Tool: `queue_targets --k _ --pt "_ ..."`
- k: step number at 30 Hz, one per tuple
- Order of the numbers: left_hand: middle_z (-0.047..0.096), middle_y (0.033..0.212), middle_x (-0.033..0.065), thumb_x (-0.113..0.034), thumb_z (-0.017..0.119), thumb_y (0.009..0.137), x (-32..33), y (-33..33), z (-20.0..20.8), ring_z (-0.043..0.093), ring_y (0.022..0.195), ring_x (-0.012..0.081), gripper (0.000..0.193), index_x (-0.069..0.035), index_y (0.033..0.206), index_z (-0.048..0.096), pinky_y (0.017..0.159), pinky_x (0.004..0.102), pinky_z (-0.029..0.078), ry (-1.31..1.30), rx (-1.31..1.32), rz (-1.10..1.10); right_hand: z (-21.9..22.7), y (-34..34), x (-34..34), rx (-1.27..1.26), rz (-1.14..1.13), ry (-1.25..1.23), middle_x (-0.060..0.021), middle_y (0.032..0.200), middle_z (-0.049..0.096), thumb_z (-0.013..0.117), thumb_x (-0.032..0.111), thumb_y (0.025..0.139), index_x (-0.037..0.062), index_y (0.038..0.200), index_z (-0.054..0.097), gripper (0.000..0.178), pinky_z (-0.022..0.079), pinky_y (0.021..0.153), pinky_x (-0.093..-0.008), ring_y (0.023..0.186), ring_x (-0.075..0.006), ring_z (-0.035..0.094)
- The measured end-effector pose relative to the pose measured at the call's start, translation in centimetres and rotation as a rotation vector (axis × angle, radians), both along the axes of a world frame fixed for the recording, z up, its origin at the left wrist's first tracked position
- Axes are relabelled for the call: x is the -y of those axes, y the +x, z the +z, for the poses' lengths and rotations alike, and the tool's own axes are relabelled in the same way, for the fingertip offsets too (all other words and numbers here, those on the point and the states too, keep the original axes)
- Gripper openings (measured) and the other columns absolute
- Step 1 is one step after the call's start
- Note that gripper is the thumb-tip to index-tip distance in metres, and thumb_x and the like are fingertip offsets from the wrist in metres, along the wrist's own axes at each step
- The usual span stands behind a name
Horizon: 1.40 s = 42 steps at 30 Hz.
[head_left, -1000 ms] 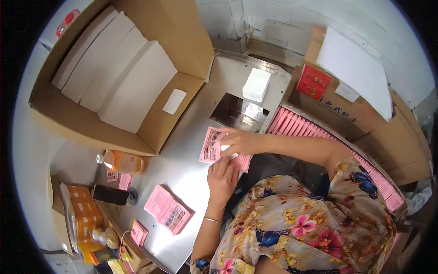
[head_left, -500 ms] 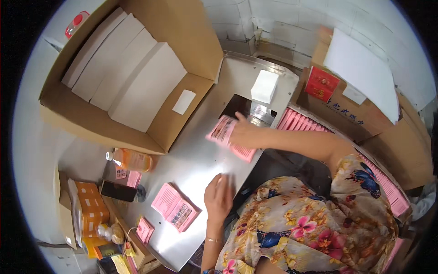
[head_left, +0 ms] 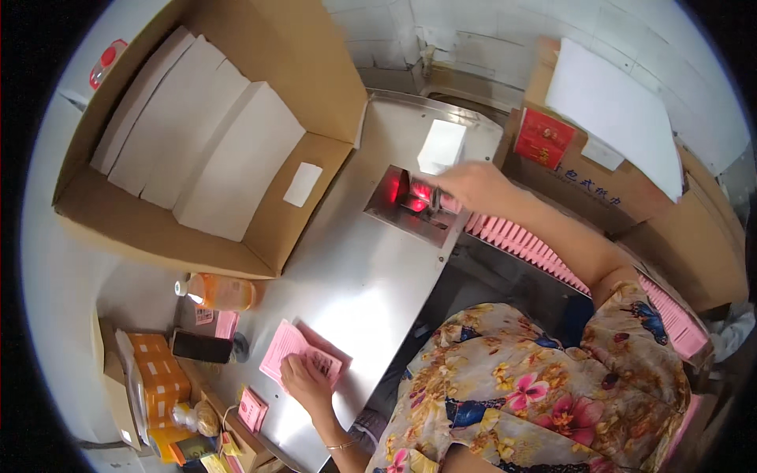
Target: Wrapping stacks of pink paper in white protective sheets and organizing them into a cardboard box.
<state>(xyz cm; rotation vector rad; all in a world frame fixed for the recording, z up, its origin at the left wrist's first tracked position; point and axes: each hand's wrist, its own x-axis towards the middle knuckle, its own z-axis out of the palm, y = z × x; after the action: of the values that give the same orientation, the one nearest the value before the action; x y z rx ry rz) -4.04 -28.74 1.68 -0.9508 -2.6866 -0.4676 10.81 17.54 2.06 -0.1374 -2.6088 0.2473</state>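
Observation:
My left hand (head_left: 307,384) rests on a small stack of pink printed wrappers (head_left: 285,345) at the front of the metal table, its fingers bent and pinching at the top one. Farther back, my right hand (head_left: 479,189) is over the right edge of a recessed metal slot (head_left: 382,206) in the tabletop, which glows red inside. The right fingers are curled and partly hidden, so what they hold cannot be made out. A bit of pink (head_left: 450,202) shows just under them. Right behind this hand stands a white paper stack (head_left: 441,143).
A big open carton (head_left: 315,47) of white paper stacks fills the back left. An orange bottle (head_left: 225,292), a phone (head_left: 201,347) and a small pink pile (head_left: 252,408) lie left. Rows of pink packets (head_left: 528,248) line the right, before brown cartons (head_left: 662,252).
My right hand has moved back and right to the slot; the pink packet it held is no longer seen in it. Red light now shows there. My left hand has moved left onto the wrappers.

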Motion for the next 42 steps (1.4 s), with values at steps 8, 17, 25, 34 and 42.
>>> queue_targets --k 8,17,25,34,42 --pt "0.060 0.089 0.0163 -0.004 0.061 0.083 -15.1 2.3 -1.1 0.057 0.083 0.0377 0.007 -0.005 0.090 0.061 0.074 0.0486 0.045 0.203 0.112 -0.521 -2.1 -1.9 -4.3 -0.062 -0.162 0.012 -0.0112 0.099 0.066 0.067 0.023 0.088 0.0096 0.113 0.071 0.028 0.053 0.078 -0.0422 0.094 -0.0312 0.064" --pt "0.063 0.110 0.0214 0.004 0.060 0.086 -14.1 5.3 -0.6 0.061 0.103 0.0393 0.019 -0.001 0.104 0.065 0.082 0.0427 0.052 0.258 0.293 -0.497 -0.8 -1.7 -3.1 0.064 -0.120 -0.171 -0.0111 0.092 0.067 0.061 0.018 0.090 0.0067 0.104 0.073 0.021 0.052 0.079 -0.0445 0.089 -0.0308 0.066" --pt "0.043 0.151 0.0216 -0.011 0.061 0.090 -11.9 4.8 -2.3 0.039 0.138 0.0413 0.045 -0.005 0.135 0.057 0.113 0.0554 0.028 -0.064 0.060 -0.447 -2.4 -1.8 -7.8 -0.029 -0.186 0.088 -0.0126 0.134 0.061 0.060 0.007 0.085 0.0158 0.137 0.058 0.053 0.028 0.116 -0.0534 0.136 -0.0272 0.048" --pt "0.046 0.145 0.0204 -0.022 0.064 0.088 -16.1 3.9 -2.5 0.043 0.133 0.0392 0.049 -0.006 0.133 0.056 0.108 0.0574 0.030 -0.062 0.088 -0.511 -2.9 0.6 7.6 -0.130 0.645 0.120 -0.0111 0.135 0.061 0.056 0.012 0.092 0.0113 0.130 0.063 0.038 0.030 0.116 -0.0601 0.130 -0.0261 0.056" --pt "0.039 0.152 0.0206 -0.029 0.075 0.080 -18.8 4.3 -3.0 0.035 0.141 0.0406 0.083 -0.010 0.152 0.037 0.113 0.0606 0.022 0.086 0.059 -0.399 -2.6 -7.2 11.2 -0.009 0.600 -0.196 -0.0055 0.108 0.066 0.079 0.036 0.068 0.0183 0.106 0.070 0.043 0.017 0.118 -0.0640 0.116 -0.0228 0.056"
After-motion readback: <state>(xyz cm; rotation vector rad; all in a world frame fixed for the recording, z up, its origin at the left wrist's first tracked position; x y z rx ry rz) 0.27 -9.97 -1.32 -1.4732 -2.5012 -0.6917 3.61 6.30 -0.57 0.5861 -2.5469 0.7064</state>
